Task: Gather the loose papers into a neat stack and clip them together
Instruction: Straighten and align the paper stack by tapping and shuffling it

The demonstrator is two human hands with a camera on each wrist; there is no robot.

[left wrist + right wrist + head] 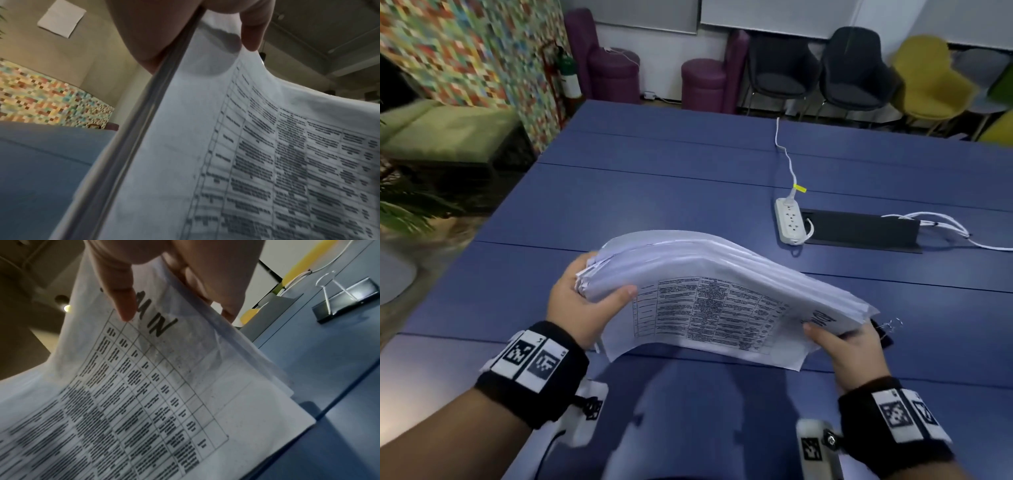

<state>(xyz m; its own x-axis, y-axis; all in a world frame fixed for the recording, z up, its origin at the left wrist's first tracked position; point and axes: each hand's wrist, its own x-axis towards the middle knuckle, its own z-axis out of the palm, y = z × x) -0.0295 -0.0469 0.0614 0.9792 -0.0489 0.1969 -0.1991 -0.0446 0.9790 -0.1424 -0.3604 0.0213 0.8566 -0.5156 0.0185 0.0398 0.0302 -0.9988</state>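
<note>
My left hand [582, 305] and right hand [849, 346] grip sagging paper stack [709, 291] above worktop [654, 192]; uneven edges, sheets may slip. Binder clip [347, 300] unused.

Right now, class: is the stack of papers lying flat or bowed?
Bowed. The stack of papers arches upward in the middle, gripped at its ends by the left hand and right hand.

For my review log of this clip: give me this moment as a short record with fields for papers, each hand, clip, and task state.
papers: thick stack of papers, lifted, bowed upward, printed table facing the camera
left hand: left hand grips the stack's left end
right hand: right hand grips its right end
clip: black binder clip lies on the blue table, beside the right hand, not on the papers
task state: gathered, edges uneven, unclipped
</note>
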